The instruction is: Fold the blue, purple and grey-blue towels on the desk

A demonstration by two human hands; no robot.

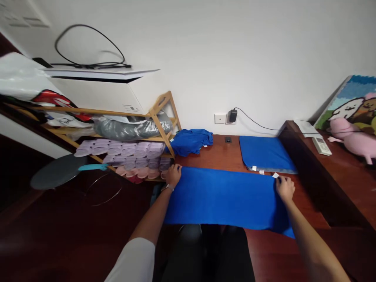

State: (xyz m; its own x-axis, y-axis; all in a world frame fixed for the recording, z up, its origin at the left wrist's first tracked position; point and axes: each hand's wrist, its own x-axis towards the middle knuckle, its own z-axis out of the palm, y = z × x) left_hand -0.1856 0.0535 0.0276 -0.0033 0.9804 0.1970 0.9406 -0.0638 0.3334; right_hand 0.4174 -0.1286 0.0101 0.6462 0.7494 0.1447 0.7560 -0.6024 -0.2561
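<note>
A long blue cloth (225,197) lies stretched across the front of the wooden desk, its near edge hanging over the desk's front. My left hand (174,175) pinches its far left corner. At the far right corner, beside a small white tag, my right hand (284,188) grips the cloth with fingers closed. Behind it on the right sits a flat stack of folded blue cloth (266,152) with white tags along its near edge. A crumpled blue cloth (192,141) rests at the back left of the desk.
At the left stands a wooden rack (163,121) with several purple and pink slippers (136,150) and a white box (100,94) on top. A round stool (57,172) is beside it. On the raised right surface are a remote control (321,145) and a pink plush toy (354,139). A charger (233,116) is plugged into the wall.
</note>
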